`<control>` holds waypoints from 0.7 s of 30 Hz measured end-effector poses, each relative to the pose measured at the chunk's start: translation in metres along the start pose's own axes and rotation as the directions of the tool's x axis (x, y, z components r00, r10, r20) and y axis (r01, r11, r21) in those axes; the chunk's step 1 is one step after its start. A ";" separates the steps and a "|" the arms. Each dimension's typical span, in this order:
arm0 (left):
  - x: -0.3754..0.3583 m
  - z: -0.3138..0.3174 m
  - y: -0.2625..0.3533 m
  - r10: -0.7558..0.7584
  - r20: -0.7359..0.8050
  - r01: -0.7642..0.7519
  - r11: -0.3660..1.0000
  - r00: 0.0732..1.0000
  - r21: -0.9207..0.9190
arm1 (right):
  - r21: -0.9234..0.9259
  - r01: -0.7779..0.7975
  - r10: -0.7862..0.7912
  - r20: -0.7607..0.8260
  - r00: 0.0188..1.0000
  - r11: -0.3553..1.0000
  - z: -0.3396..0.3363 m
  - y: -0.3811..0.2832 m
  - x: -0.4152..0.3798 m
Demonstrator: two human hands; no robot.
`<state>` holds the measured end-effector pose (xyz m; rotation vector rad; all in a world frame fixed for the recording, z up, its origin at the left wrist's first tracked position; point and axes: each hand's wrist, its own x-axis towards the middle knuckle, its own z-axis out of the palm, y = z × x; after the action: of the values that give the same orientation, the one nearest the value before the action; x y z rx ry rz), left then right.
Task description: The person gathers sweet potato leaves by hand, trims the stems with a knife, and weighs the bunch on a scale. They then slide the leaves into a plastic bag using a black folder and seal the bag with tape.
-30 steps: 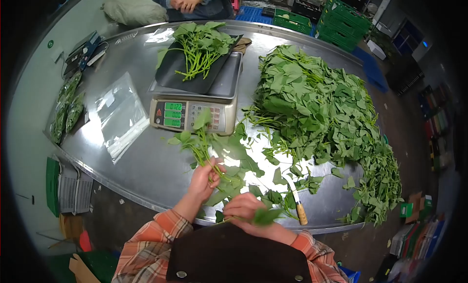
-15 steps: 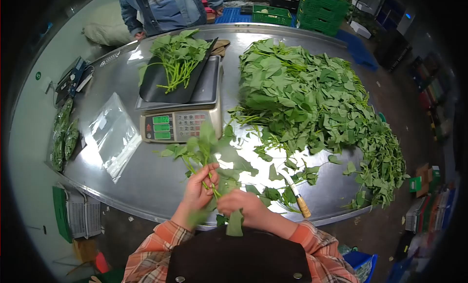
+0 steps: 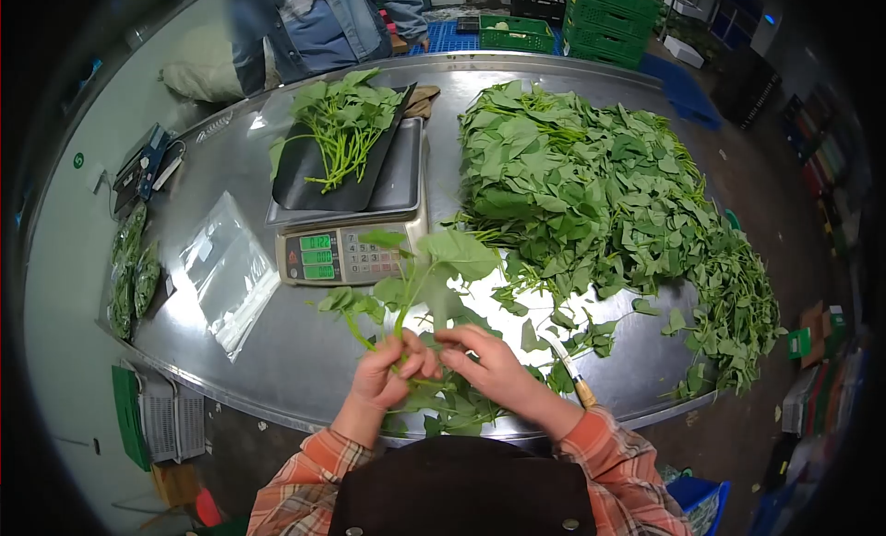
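Leafy green stems (image 3: 403,291) stand up from my left hand (image 3: 386,375), whose fingers are wrapped round their lower ends. Close beside it, my right hand (image 3: 489,365) has thumb and forefinger pinched together at the stems; what lies between them is blurred. Loose leaves (image 3: 448,411) lie on the table under both hands. A knife with a wooden handle (image 3: 585,393) rests near my right forearm, its pale blade pointing away. Beyond my hands is a digital scale (image 3: 355,250) with lit green displays. It carries a black tray (image 3: 300,181) with a bunch of leafy stems (image 3: 346,130).
A large heap of leafy greens (image 3: 591,185) covers the right of the metal table (image 3: 314,379). Clear plastic bags (image 3: 226,278) lie left of the scale, with filled bags (image 3: 129,268) at the left edge. Another person (image 3: 328,29) stands across the table; green crates (image 3: 604,24) are stacked behind.
My right hand has risen from below the left hand to beside its fingertips. The held stems have shifted and spread. The camera view has moved slightly, and the person opposite has shifted.
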<state>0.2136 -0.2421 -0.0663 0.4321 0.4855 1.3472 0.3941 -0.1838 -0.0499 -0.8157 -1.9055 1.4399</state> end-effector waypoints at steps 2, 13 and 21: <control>0.003 0.001 0.008 -0.226 0.016 0.217 0.953 0.974 0.210 | 0.030 -0.020 0.023 -0.092 0.996 0.999 0.011 0.009 0.012; 0.020 -0.004 -0.004 0.147 -0.118 0.064 0.333 0.982 0.941 | 0.522 -0.127 0.251 -0.173 0.953 0.843 0.011 0.026 0.041; 0.147 0.032 0.164 0.831 0.180 -0.443 0.087 0.526 0.892 | 0.078 -0.352 0.352 0.012 0.936 0.933 -0.009 0.045 0.018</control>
<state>0.1208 -0.0700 0.0394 1.4508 1.5317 2.0323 0.3945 -0.1549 -0.0894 -1.1657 -1.7478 1.7107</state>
